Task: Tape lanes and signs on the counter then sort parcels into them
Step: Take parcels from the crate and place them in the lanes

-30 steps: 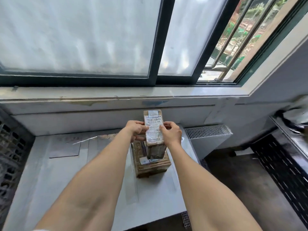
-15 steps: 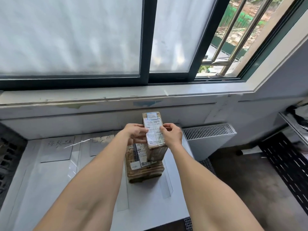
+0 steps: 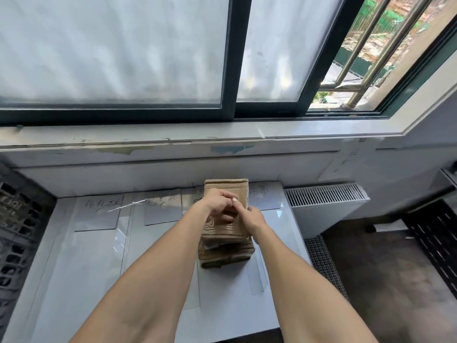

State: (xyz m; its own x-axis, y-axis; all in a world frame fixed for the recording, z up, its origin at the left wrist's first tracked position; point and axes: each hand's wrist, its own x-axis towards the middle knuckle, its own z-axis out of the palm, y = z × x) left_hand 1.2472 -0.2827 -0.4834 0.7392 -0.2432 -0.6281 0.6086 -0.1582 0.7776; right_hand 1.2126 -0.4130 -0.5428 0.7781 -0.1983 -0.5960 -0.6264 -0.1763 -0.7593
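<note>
A brown cardboard parcel [image 3: 228,191] is held over the right part of the white counter [image 3: 81,263], its plain brown face turned up. My left hand [image 3: 218,205] grips it across the top with curled fingers. My right hand [image 3: 252,217] holds its right side. Beneath it a second, taped parcel [image 3: 226,254] lies on the counter. Clear tape strips [image 3: 126,241] mark lanes on the counter. Handwritten paper signs [image 3: 102,206] lie taped along the back edge, one partly hidden behind the held parcel.
A wall and window sill [image 3: 222,134] rise right behind the counter. A white radiator [image 3: 324,201] stands to the right, with dark floor beyond it. A dark plastic crate [image 3: 17,219] borders the counter's left side.
The held parcel has been turned over: its white shipping label faced up before, now a plain brown face shows. My left hand has moved onto its top. The camera tilted down.
</note>
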